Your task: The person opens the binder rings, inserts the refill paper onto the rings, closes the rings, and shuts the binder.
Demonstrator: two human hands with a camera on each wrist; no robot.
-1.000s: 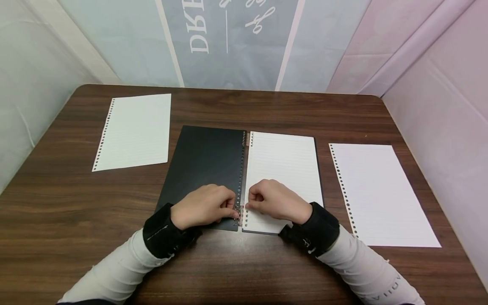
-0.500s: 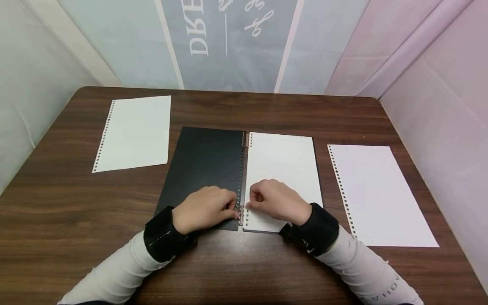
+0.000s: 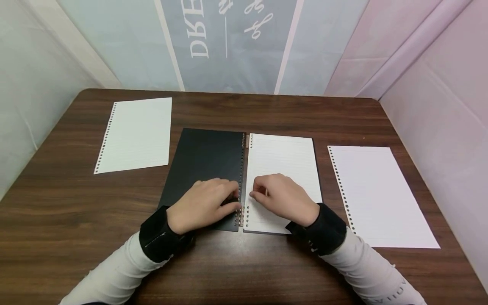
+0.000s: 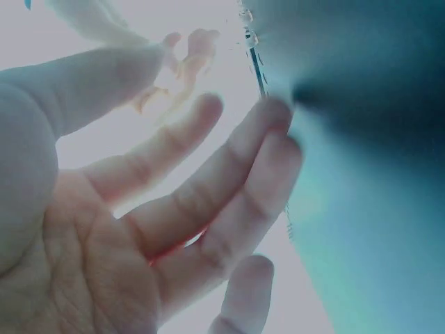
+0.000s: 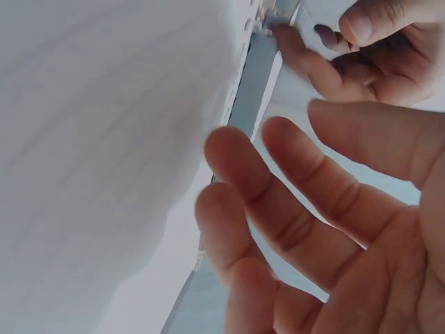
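Observation:
A loose-leaf binder lies spread on the table, its black cover (image 3: 209, 154) on the left and a lined white sheet stack (image 3: 284, 154) on the right. Metal ring clips (image 3: 241, 217) sit along its spine near the lower end, with another pair at the top. My left hand (image 3: 207, 204) hovers over the black cover beside the lower rings, fingers loosely bent and apart from the thumb. Over the white sheets is my right hand (image 3: 285, 197), fingers also loosely curved. Both wrist views show nothing between the fingers of the left hand (image 4: 188, 202) or the right hand (image 5: 306, 216).
One loose punched sheet (image 3: 137, 135) lies at the back left of the wooden table (image 3: 95, 237). A second loose sheet (image 3: 381, 197) lies right of the binder, partly near my right forearm. Fabric walls (image 3: 228, 72) stand around the table's back and sides.
Both hands were bent close at the lower rings, fingers near the spine. Now they have lifted and drawn slightly apart, their fingers loosened. The binder and loose sheets stay put.

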